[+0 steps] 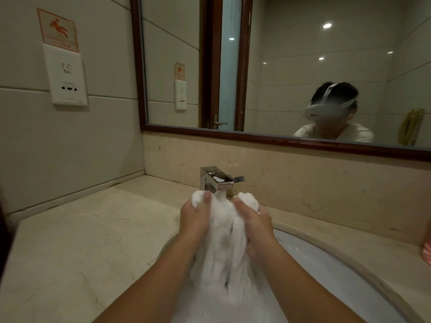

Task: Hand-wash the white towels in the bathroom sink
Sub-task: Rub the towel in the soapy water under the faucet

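Two bare forearms reach forward over a white sink [326, 264] set into a beige stone bench [81, 229]. The left hand [194, 217] and right hand [255, 223] each grip a bunched fold of a wet white towel [221, 241], fingers curled round it, holding it up under a square chrome tap [218, 179]. The towel hangs down between the hands into the sink. On the left wall is a white socket [67, 78] with an orange sticker [58, 30] above it. A dark-framed mirror [303, 66] behind the tap reflects a person wearing a headset.
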A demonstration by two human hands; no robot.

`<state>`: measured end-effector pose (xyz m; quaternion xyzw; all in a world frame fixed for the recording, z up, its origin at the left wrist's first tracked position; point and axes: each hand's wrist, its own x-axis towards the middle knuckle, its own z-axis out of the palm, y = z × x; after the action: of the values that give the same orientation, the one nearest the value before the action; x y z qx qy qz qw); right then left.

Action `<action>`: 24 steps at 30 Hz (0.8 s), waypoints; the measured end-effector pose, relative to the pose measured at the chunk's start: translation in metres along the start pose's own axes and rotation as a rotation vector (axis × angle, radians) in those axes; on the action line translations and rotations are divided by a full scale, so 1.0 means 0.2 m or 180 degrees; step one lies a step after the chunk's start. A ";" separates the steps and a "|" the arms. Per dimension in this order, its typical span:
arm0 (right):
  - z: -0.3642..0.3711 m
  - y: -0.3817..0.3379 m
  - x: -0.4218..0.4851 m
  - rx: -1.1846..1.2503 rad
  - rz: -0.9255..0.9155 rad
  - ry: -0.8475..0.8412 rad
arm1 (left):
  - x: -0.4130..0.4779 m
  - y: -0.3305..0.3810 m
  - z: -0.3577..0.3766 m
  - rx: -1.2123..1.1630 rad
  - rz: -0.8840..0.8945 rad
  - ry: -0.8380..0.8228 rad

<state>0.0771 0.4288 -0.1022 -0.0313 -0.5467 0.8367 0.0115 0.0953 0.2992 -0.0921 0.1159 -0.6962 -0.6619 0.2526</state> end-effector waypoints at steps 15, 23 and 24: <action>-0.05 -0.11 0.00 0.0271 -0.0158 0.0617 | -0.06 -0.02 0.04 0.0967 0.0054 -0.0765; -0.04 -0.04 -0.04 -0.0858 -0.0041 -0.0531 | -0.04 0.02 0.00 -0.1413 -0.0976 -0.1143; -0.03 -0.04 -0.04 -0.0922 -0.0079 -0.0523 | -0.04 0.02 -0.01 -0.1435 -0.0988 -0.1191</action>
<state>0.0855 0.4375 -0.0975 0.0426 -0.6610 0.7487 -0.0275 0.1031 0.3025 -0.0899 0.0381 -0.5405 -0.8397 0.0358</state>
